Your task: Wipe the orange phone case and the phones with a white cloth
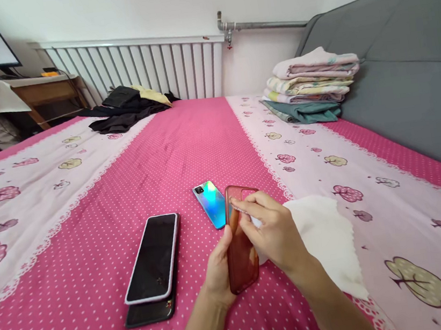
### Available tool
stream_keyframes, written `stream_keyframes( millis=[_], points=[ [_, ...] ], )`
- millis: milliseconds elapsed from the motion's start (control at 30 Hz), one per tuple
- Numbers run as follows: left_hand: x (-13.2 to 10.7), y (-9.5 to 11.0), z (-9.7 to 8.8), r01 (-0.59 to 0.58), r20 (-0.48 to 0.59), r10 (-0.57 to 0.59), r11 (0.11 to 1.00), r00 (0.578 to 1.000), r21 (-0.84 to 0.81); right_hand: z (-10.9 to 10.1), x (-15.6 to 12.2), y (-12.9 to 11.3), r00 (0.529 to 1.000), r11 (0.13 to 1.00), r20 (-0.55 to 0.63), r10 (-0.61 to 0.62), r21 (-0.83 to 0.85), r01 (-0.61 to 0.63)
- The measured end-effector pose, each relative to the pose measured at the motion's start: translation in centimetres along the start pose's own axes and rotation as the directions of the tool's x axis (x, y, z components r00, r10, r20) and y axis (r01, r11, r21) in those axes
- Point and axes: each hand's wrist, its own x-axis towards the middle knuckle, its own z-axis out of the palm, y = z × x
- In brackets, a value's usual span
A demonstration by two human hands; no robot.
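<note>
My left hand [219, 273] grips a translucent reddish phone case [242, 267] by its side and lower edge, thumb along the left rim. The case is tilted up, with its camera cutout at the top right. Inside its upper part, the closed fingers of my right hand [271, 228] press against the surface. White material shows between those fingers, and a white cloth [328, 243] spreads behind that hand and wrist. Just beyond the case lies a shiny blue phone [211, 204], back up, its right edge partly covered by the case.
Left of my hands, a phone with a pale rim [153, 257] rests on a dark phone [150, 313]. Pink dotted bedding [184, 137] lies under everything. Dark clothes [124, 110], folded fabrics [311, 88], a grey headboard [401, 54] and a radiator [143, 69] stand farther off.
</note>
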Motion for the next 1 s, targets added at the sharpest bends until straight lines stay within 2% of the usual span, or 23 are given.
stream_keyframes(
  millis=[100,233,367,433,500,600,733,833,1000],
  points=[
    [-0.1,0.2,-0.2,-0.017,-0.027,0.016,1.000,1.000,-0.008,0.1,-0.2,-0.4,0.998,0.999,0.065,0.019,-0.027,-0.017],
    [-0.2,1.0,-0.6,-0.053,-0.122,0.049,0.998,0.991,-0.022,0.4,-0.5,-1.2,0.976,0.998,0.210,0.061,-0.015,-0.059],
    [-0.3,2.0,-1.0,-0.113,-0.189,0.107,0.993,0.976,-0.025,0.3,-0.6,-1.8,0.906,0.993,0.415,0.086,0.041,-0.114],
    [-0.3,2.2,-0.9,-0.110,-0.175,0.105,0.994,0.979,-0.017,-0.1,-0.5,-1.8,0.868,0.989,0.490,0.080,0.066,-0.129],
    [-0.3,2.4,-0.7,-0.096,-0.151,0.092,0.995,0.984,-0.018,-0.7,-0.4,-1.8,0.851,0.983,0.520,0.072,0.106,-0.149],
    [-0.4,2.4,-0.1,-0.097,-0.130,0.091,0.994,0.987,-0.040,-1.5,0.0,-1.5,0.894,0.962,0.433,0.118,0.175,-0.211],
    [-0.3,2.2,0.3,-0.074,-0.119,0.066,0.995,0.991,-0.061,-2.2,0.4,-1.0,0.967,0.956,0.126,0.223,0.164,-0.242],
    [-0.2,1.8,0.5,-0.023,-0.107,0.018,0.999,0.994,-0.042,-2.2,0.5,-0.8,0.979,0.979,-0.072,0.189,0.094,-0.182],
    [-0.3,0.9,0.5,0.012,-0.122,-0.009,1.000,0.992,0.018,-1.5,0.5,-0.4,0.970,0.987,-0.184,0.159,0.029,-0.156]
  ],
)
